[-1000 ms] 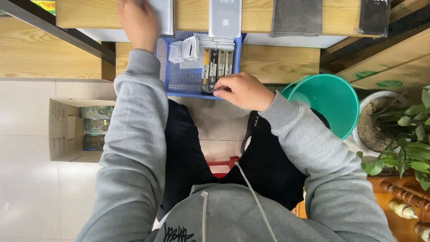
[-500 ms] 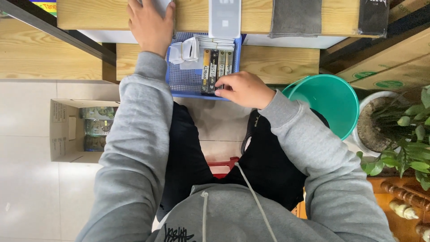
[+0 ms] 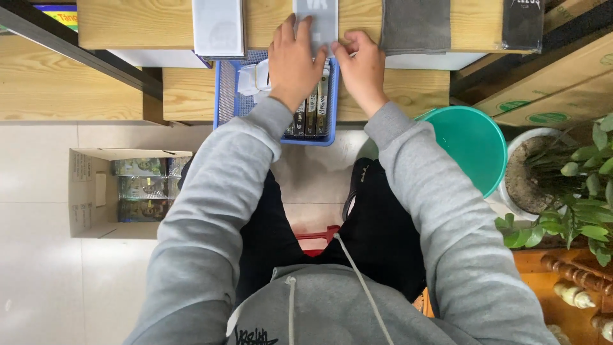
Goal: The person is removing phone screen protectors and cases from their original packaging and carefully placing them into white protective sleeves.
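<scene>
Looking straight down from the head camera, the view shows a seated person in a grey hooded sweatshirt reaching both arms forward to a light wooden shelf [image 3: 128, 25]. Left hand [image 3: 295, 61]: fingers spread flat, palm down, resting on the lower part of a pale grey card package [image 3: 317, 16] that lies on the shelf edge; nothing is enclosed in the hand. Right hand [image 3: 363, 67]: fingertips bent and pinching the right edge of the same package, thumb close to the left hand's index finger, so the two hands almost touch. Directly beneath the hands sits a blue mesh basket [image 3: 225, 96], on a lower wooden ledge; it holds a row of dark, upright packs [image 3: 313, 115] and a crumpled white wrapper [image 3: 250, 78], partly hidden by the left wrist. A white box [image 3: 218, 27] lies on the shelf left of the package, and a grey cloth [image 3: 415, 24] lies to its right. On the tiled floor, well to the left, an open cardboard carton [image 3: 83, 191] contains stacked packs. A teal bucket [image 3: 472, 144] stands by the right elbow, with a potted plant [image 3: 562, 185] just beyond it.
</scene>
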